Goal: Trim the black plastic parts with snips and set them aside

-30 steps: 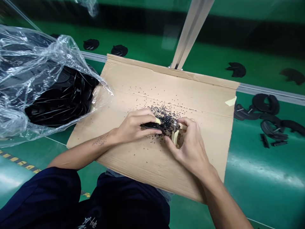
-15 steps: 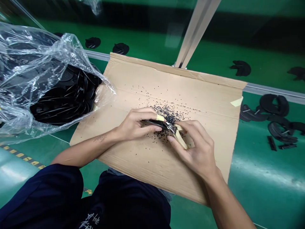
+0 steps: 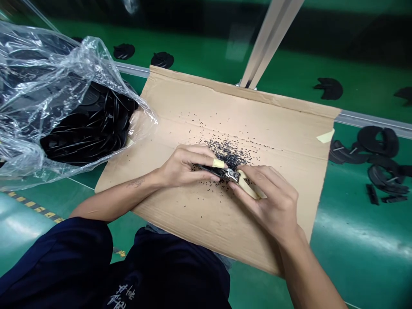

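From my end, the black part [image 3: 210, 171] sits in the left hand [image 3: 183, 166], pinched between thumb and fingers, with a yellow wrap [image 3: 218, 163] around one finger. The right hand [image 3: 275, 197] is closed around the cream handles of a pair of cutters [image 3: 247, 188], whose metal head points toward the left hand's fingertips. Those fingertips hide most of the meeting point, so I can't tell whether the blades touch the part. The two hands are close together yet apart.

Around and just beyond both hands I see small black bits [image 3: 230, 159] scattered over a cardboard sheet [image 3: 180, 210], thickest near the cutter head. Left of the left hand, an open clear bag [image 3: 80, 60] holds a heap of black parts, its mouth lying over the sheet's edge. To the right of the right hand, loose black pieces [image 3: 391, 141] lie on a green surface [image 3: 354, 234]. Beyond both hands, a metal post [image 3: 275, 38] stands at the sheet's far edge.
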Action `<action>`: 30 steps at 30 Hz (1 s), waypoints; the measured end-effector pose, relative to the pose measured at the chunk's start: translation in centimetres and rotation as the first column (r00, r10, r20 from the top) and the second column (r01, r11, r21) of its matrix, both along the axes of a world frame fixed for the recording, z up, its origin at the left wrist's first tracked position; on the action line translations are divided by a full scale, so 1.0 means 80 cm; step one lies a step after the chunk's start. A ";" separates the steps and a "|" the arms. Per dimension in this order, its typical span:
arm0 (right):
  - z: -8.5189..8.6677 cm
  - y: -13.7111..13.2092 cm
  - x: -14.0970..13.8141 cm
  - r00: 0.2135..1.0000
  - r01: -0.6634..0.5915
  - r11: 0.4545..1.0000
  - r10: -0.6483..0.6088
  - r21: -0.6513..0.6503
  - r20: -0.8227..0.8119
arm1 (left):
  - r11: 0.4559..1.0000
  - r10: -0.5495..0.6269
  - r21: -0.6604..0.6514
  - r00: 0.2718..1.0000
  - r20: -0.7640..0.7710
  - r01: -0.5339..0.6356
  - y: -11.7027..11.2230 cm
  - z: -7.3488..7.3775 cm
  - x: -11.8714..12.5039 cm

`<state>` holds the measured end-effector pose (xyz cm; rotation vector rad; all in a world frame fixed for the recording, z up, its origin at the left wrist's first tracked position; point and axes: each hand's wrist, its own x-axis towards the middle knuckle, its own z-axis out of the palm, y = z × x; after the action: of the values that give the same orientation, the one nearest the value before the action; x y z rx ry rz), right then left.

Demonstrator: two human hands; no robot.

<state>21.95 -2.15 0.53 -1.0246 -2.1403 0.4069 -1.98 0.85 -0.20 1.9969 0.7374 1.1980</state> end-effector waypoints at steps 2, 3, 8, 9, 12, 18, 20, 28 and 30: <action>0.002 0.000 0.002 0.999 0.006 0.999 -0.007 0.032 0.031 | 1.000 -0.013 0.012 1.000 -0.013 0.014 0.000 0.000 -0.001; 0.003 -0.001 0.003 0.998 0.011 0.998 -0.014 0.056 0.057 | 1.000 -0.023 0.014 1.000 -0.016 0.023 0.000 0.000 -0.001; 0.007 -0.004 0.003 1.000 -0.007 1.000 0.007 -0.003 0.022 | 0.998 -0.057 0.014 0.998 0.031 0.056 0.001 -0.004 0.002; 0.006 -0.004 0.001 0.999 0.004 0.998 -0.006 -0.061 -0.040 | 0.998 -0.052 0.024 0.998 0.046 0.051 0.001 -0.004 0.003; 0.004 -0.002 -0.004 0.971 0.081 0.966 -0.132 -0.247 -0.200 | 0.998 -0.005 0.069 1.000 0.022 0.003 0.002 -0.002 0.003; -0.002 0.002 -0.011 0.952 -0.040 0.945 -0.063 -0.324 -0.301 | 0.994 0.063 0.089 0.997 -0.046 -0.059 0.001 0.004 0.000; -0.003 -0.001 -0.014 0.966 -0.023 0.975 -0.035 -0.219 -0.256 | 0.989 0.074 0.131 0.996 -0.056 -0.066 -0.001 0.001 0.001; -0.004 -0.003 -0.011 0.995 0.024 0.994 -0.013 0.110 -0.102 | 0.910 0.169 0.404 0.972 -0.164 -0.090 -0.009 -0.008 0.003; -0.004 -0.002 -0.012 0.990 -0.034 0.997 0.044 0.076 -0.136 | 0.928 0.143 0.361 0.982 -0.125 -0.089 -0.011 -0.006 0.004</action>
<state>21.00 -2.31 0.17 -0.8893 -2.0394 0.4030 -1.67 -0.02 -0.65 2.3893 0.7644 1.3375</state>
